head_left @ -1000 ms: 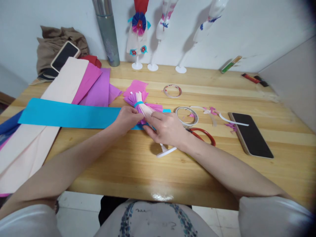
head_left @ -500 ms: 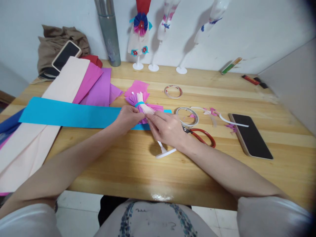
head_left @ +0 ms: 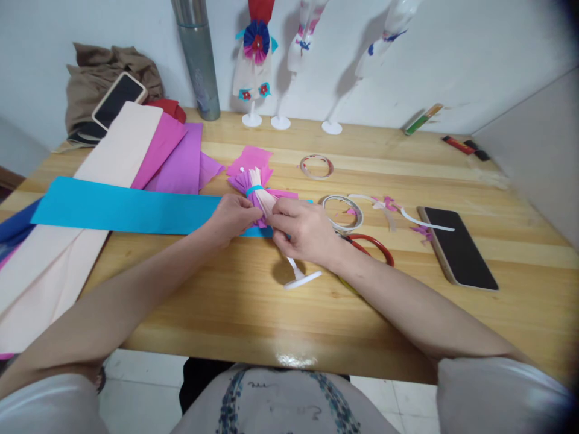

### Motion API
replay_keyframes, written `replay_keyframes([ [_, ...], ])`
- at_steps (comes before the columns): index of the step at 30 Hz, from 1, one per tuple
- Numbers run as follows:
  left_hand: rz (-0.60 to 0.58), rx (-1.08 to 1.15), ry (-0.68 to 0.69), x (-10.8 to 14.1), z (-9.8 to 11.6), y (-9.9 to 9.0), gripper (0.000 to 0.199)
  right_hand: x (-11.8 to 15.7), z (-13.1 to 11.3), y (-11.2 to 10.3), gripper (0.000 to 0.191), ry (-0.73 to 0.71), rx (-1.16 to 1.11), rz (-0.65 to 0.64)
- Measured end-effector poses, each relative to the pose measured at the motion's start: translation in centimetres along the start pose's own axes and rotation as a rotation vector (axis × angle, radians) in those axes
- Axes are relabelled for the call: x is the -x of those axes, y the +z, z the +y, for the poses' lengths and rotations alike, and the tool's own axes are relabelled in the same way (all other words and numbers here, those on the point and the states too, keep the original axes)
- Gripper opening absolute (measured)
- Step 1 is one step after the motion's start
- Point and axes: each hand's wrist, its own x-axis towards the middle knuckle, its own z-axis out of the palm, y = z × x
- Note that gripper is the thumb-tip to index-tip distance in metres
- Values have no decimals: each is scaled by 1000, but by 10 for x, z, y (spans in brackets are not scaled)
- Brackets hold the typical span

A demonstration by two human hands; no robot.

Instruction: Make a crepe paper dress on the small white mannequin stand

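A small doll-like figure dressed in pleated purple and pale pink crepe paper [head_left: 265, 202], with a blue band round it, lies at mid-table. Its white stand [head_left: 302, 280] points toward me below my right hand. My left hand [head_left: 235, 218] pinches the lower left edge of the pleated paper. From the right, my right hand [head_left: 301, 232] has its fingers closed on the paper's other side, thumb tucked under. A long blue paper strip [head_left: 126, 208] runs beneath the figure and my left hand. A pink paper piece [head_left: 251, 160] lies just behind.
Tape rolls [head_left: 342, 213], red-handled scissors [head_left: 373, 248] and a phone [head_left: 459, 247] lie to the right. Folded crepe paper [head_left: 67, 253] covers the left side. A flask [head_left: 199, 72] and dressed figures on stands [head_left: 253, 78] stand along the wall.
My right hand has shifted slightly and its fingers have curled more at the paper. The pleats beside my left fingertips show more. The view has moved a little.
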Motion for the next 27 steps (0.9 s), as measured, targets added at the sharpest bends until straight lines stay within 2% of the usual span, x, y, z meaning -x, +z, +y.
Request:
replay_keyframes([
  [6, -10, 21, -15, 0, 1, 0, 45, -1, -1, -1, 28, -104, 52, 11],
  [11, -6, 23, -23, 0, -1, -1, 46, -1, -2, -4, 35, -133, 119, -102],
  [13, -20, 32, -14, 0, -3, -1, 45, 0, -1, -5, 34, -108, 110, -48],
  [16, -37, 39, -17, -1, -4, -1, 45, -1, 0, -9, 26, 11, 49, 35],
  [20, -42, 59, -21, -1, -3, -2, 46, -6, 0, -13, 21, 100, 33, -54],
  [27, -58, 75, -16, -2, -3, -2, 47, -7, -3, -9, 16, 67, 25, -97],
])
